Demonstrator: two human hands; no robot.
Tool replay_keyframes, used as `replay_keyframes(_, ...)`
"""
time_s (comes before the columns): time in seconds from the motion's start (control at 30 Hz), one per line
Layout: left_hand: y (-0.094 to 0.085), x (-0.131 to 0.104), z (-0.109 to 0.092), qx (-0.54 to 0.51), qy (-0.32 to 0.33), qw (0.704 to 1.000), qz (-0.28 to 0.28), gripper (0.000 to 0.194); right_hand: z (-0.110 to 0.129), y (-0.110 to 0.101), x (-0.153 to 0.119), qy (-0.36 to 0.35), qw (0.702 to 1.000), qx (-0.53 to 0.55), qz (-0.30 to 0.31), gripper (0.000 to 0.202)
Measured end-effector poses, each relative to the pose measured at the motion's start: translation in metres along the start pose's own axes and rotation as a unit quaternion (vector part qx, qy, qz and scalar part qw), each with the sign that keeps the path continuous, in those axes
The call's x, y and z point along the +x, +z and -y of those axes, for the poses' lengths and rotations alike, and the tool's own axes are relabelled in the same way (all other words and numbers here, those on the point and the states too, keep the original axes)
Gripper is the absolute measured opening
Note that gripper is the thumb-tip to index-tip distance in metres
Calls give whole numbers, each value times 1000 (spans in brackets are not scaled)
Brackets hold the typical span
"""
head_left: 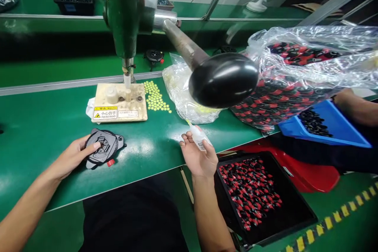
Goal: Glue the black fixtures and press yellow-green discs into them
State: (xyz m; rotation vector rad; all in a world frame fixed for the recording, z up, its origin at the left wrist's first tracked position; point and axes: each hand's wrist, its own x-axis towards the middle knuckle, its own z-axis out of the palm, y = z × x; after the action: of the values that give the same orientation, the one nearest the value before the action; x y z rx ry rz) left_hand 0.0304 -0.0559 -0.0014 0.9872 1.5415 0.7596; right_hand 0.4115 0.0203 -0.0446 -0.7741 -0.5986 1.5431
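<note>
My left hand (78,151) grips a round black-and-grey plastic part (102,147) with a small red tab, thumb pressed on its centre, just above the green bench. In my right hand (201,155) is a small white squeeze bottle (201,137) with a yellowish tip, tilted up and to the left; the fingers are closed around it. Beyond my left hand stands a green hand press (122,19) over a cream base plate (119,104) with a warning label. Small yellow-green discs (155,98) lie spread beside that plate.
The press lever's black knob (224,80) juts over the bench. Behind it are a plastic bag of discs (189,102) and a large bag of red-and-black parts (277,98). A black tray (288,208) sits low on the right, near a blue bin (295,128) and another person's arm (358,106).
</note>
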Motion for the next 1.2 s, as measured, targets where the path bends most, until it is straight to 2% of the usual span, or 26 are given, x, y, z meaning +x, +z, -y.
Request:
replay_keyframes(0.07, -8, -6, -5, 136, 3, 990, -47, 57, 2, -2, 2, 1, 1000, 22, -9, 44)
replay_keyframes(0.17, -16, -16, -20, 330, 19, 925, -185, 52, 6, -6, 7, -7, 999, 42, 3, 37)
replay_keyframes(0.23, -15, -20, -32, 380, 63, 895, -226, 48, 8, -11, 10, -24, 999, 33, 5, 34)
replay_keyframes(0.37, 2, -12, -49, 398, 203, 880, -161, 44, 9, -20, 17, -87, 992, -87, -15, 45)
replay_keyframes(0.5, 12, 7, -50, 413, 276, 855, -147, 39, 6, -32, 23, -156, 944, -288, -26, 40)
replay_keyframes(0.6, 7, 16, -46, 388, 264, 870, -152, 35, 4, -42, 29, -170, 904, -392, -23, 27)
replay_keyframes(0.67, 3, 16, -41, 362, 240, 887, -154, 34, 3, -47, 31, -183, 890, -417, -33, 24)
replay_keyframes(0.73, 0, 11, -33, 335, 211, 903, -170, 37, 1, -51, 27, -191, 882, -428, -46, 32)
replay_keyframes(0.8, 0, 3, -19, 300, 177, 917, -196, 46, -3, -50, 18, -230, 860, -447, -89, 49)
replay_keyframes(0.87, 4, -6, -2, 258, 144, 931, -216, 59, -9, -45, 5, -321, 802, -471, -178, 56)
replay_keyframes(0.9, 7, -10, 6, 231, 131, 940, -216, 64, -13, -40, 0, -369, 765, -486, -205, 50)
replay_keyframes(0.93, 10, -13, 14, 200, 121, 949, -212, 68, -17, -33, -4, -401, 737, -507, -199, 41)
replay_keyframes(0.97, 14, -14, 20, 166, 112, 959, -203, 72, -21, -25, -4, -407, 724, -535, -156, 33)
replay_keyframes(1.0, 18, -15, 24, 132, 102, 967, -193, 74, -24, -15, 0, -385, 722, -568, -87, 32)
replay_keyframes(1.07, 26, -16, 26, 82, 89, 976, -181, 79, -28, 7, 19, -290, 713, -637, 47, 42)
replay_keyframes(1.1, 29, -17, 25, 70, 85, 977, -180, 81, -30, 17, 32, -241, 694, -674, 71, 49)
replay_keyframes(1.2, 38, -21, 22, 51, 81, 980, -175, 87, -31, 36, 69, -158, 617, -770, 50, 49)
